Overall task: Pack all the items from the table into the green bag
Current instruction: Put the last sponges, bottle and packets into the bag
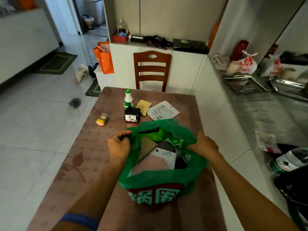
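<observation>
Green plastic, the bag (160,179) stands open near the table's (83,157) near edge, toward the right side. The left hand (118,147) grips the bag's left rim, fingers curled round the plastic. The right hand (204,145) pinches the right rim, holding the mouth apart. Inside lie a white packet (165,155), a woven pad (146,147) and other items. Beyond the bag, toward the far edge: a black pack (132,114), a bottle (128,99), a striped sponge (143,105) and a white pouch (163,110). A yellow-capped jar (102,119) lies near the left edge.
</observation>
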